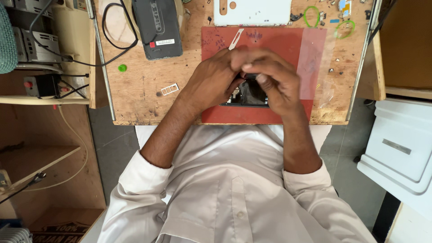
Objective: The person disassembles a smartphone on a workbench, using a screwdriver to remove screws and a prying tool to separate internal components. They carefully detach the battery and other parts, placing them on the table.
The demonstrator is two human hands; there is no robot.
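Opened phone lying flat on red mat, dark insides showing, pale edges, mostly hidden by hands, left hand and right hand pressed together over it, fingertips pinching small dark part at its top, white phone cover beyond on wooden surface.

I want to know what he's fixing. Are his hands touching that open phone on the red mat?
Touching. The head view shows both hands pressed onto the phone, fingers overlapping its top edge.

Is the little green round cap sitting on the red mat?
No, the small green round cap lies on the bare wooden tabletop, left of the red rectangular mat and apart from it.
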